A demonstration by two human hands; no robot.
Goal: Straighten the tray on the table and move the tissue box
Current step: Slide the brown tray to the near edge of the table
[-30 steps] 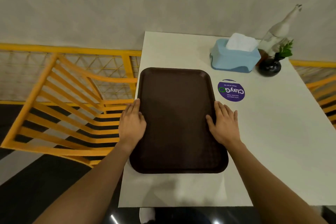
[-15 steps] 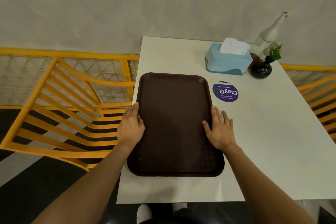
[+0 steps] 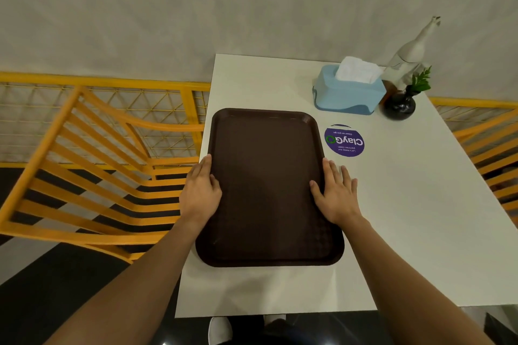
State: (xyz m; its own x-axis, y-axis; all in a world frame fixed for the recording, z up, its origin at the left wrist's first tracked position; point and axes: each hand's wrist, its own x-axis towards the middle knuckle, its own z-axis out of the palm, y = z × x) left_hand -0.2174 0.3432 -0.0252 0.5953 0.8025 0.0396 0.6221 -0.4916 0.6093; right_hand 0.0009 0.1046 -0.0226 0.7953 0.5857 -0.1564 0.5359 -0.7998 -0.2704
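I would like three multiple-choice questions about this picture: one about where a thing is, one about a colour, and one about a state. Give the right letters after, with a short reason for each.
1. Where does the tissue box stand?
A. on the tray
B. at the far end of the table, beyond the round sticker
C. on the yellow chair

2. What colour is the tray?
A. dark brown
B. light blue
C. yellow

3. How are the hands placed?
A. both lift the tissue box
B. one holds the bottle
C. one lies on each long side of the tray

Answers:
1. B: the box sits on the table past the purple sticker, beside a small dark vase.
2. A: its whole surface is dark brown.
3. C: the left hand rests on the left rim and the right hand on the right rim, fingers flat.
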